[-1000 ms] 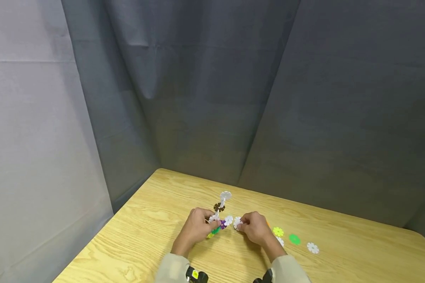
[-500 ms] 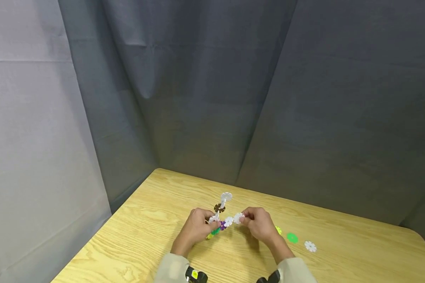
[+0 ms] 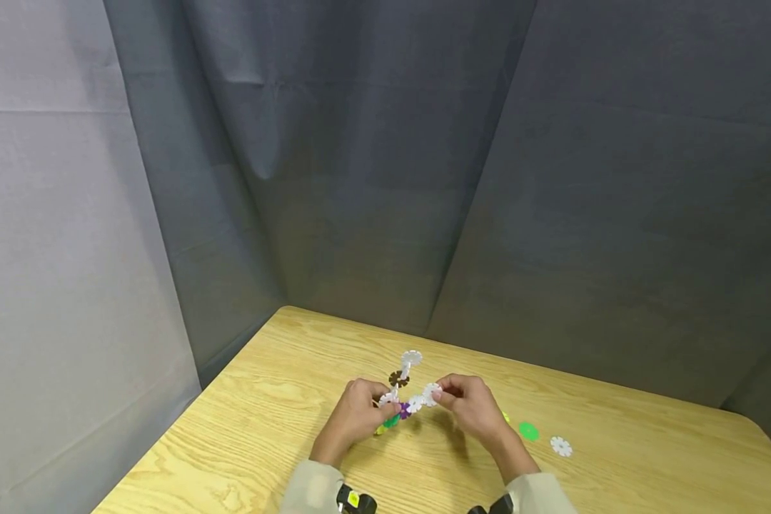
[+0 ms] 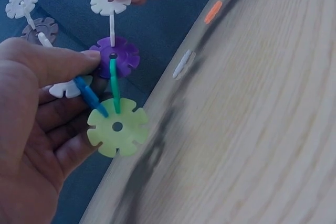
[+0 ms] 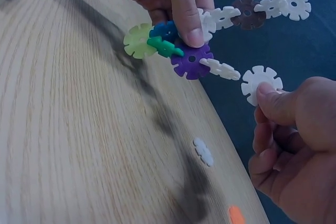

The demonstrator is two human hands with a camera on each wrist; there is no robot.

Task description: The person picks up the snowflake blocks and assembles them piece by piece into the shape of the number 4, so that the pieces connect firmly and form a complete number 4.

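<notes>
A chain of slotted plastic discs (image 3: 403, 389) is held above the wooden table (image 3: 263, 442). My left hand (image 3: 385, 403) grips its lower end, thumb beside the purple disc (image 4: 115, 56), above a pale green disc (image 4: 116, 126). My right hand (image 3: 443, 395) pinches a white disc (image 5: 261, 83) that meets the tip of an edge-on white disc (image 5: 220, 69) slotted into the purple disc (image 5: 191, 59). A brown disc (image 3: 397, 378) and a white disc (image 3: 412, 357) stick up at the far end.
Loose discs lie on the table to the right of my hands: a green disc (image 3: 528, 431), a white disc (image 3: 560, 446), and a yellow-green disc (image 3: 505, 417) half hidden by my right hand. A white disc (image 5: 202, 151) and an orange disc (image 5: 236, 214) lie below. Grey curtains hang behind.
My right hand has risen from near the table and carried its white disc up and left to the chain's side branch. The left hand has stayed put.
</notes>
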